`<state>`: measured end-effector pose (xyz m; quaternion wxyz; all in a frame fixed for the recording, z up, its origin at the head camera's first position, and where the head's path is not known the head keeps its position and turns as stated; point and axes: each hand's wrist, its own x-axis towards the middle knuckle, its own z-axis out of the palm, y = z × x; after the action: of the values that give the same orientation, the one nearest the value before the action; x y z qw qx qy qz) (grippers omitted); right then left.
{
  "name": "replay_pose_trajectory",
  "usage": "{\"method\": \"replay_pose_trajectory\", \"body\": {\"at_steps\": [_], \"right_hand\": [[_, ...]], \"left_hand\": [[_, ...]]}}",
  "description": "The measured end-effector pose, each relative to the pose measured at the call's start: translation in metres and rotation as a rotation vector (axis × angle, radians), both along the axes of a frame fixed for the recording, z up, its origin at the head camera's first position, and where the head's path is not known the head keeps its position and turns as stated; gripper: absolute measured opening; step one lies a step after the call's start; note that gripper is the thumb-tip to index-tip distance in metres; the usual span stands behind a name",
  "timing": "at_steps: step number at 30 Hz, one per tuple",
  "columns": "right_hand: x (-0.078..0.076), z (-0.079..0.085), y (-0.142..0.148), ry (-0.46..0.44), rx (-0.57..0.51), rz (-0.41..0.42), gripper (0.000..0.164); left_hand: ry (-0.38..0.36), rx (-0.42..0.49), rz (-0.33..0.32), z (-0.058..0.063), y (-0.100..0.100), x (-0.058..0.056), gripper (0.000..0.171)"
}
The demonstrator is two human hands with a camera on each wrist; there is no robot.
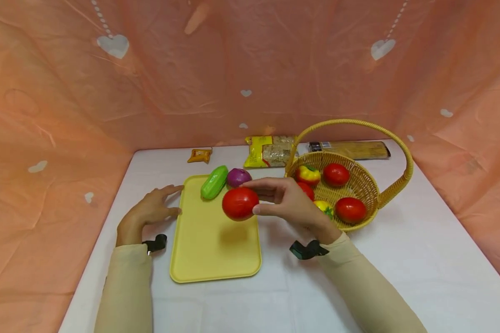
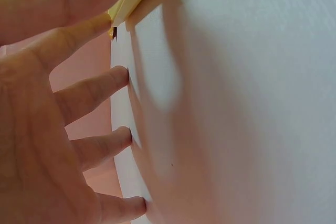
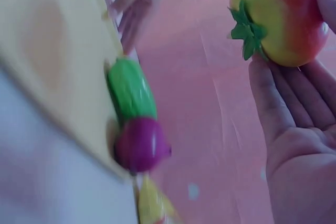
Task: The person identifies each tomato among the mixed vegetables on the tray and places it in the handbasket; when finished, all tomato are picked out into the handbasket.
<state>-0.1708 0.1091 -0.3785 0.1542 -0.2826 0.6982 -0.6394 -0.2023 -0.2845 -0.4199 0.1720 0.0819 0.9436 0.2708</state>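
My right hand (image 1: 289, 203) holds a toy tomato (image 1: 240, 203) between thumb and fingers, raised over the yellow tray (image 1: 216, 254), where its shadow falls. In the right wrist view this tomato (image 3: 289, 19) shows a yellowish top with a green leafy stem. Along the tray's left edge rests my left hand (image 1: 152, 210), its thumb and index finger at the rim. The left wrist view has the other fingers (image 2: 94, 93) spread, tips down on the white tabletop. A green cucumber (image 1: 214, 182) and a purple onion (image 1: 238, 177) lie at the tray's far end.
Right of the tray stands a wicker basket (image 1: 368, 185) with a tall handle, holding several red and yellow toy tomatoes. Behind are a small orange packet (image 1: 200, 155), a yellow bag (image 1: 256, 151) and a pack of noodle-like sticks (image 1: 358, 150). A pink curtain (image 1: 216, 74) hangs behind.
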Motion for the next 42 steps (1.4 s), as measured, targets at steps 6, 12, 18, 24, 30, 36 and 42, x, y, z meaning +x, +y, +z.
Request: {"method": "replay_pose_trajectory", "body": {"at_steps": [6,12,18,24,30,36,42], "right_hand": [[0.013,-0.009,0.056,-0.004,-0.011,-0.126,0.052],[0.019,-0.022,0.102,0.007,-0.121,-0.238,0.045],[0.022,-0.024,0.123,-0.013,-0.137,-0.311,0.044],[0.012,-0.024,0.122,-0.023,-0.031,-0.359,0.043],[0.004,-0.026,0.119,-0.018,0.186,-0.388,0.049],[0.009,-0.021,0.130,-0.015,0.351,-0.407,0.051],[0.013,-0.015,0.141,-0.024,0.452,-0.357,0.051]], "left_hand": [[0.024,-0.002,-0.019,-0.002,-0.001,-0.001,0.077],[0.022,-0.004,-0.020,-0.002,0.000,-0.002,0.077],[0.019,-0.007,-0.023,-0.001,0.001,-0.002,0.077],[0.033,0.003,-0.024,-0.001,-0.001,-0.001,0.076],[0.022,-0.002,-0.016,-0.002,0.000,-0.001,0.076],[0.021,-0.004,-0.016,-0.002,0.001,0.000,0.076],[0.033,0.004,-0.021,-0.002,0.001,0.000,0.076]]}}
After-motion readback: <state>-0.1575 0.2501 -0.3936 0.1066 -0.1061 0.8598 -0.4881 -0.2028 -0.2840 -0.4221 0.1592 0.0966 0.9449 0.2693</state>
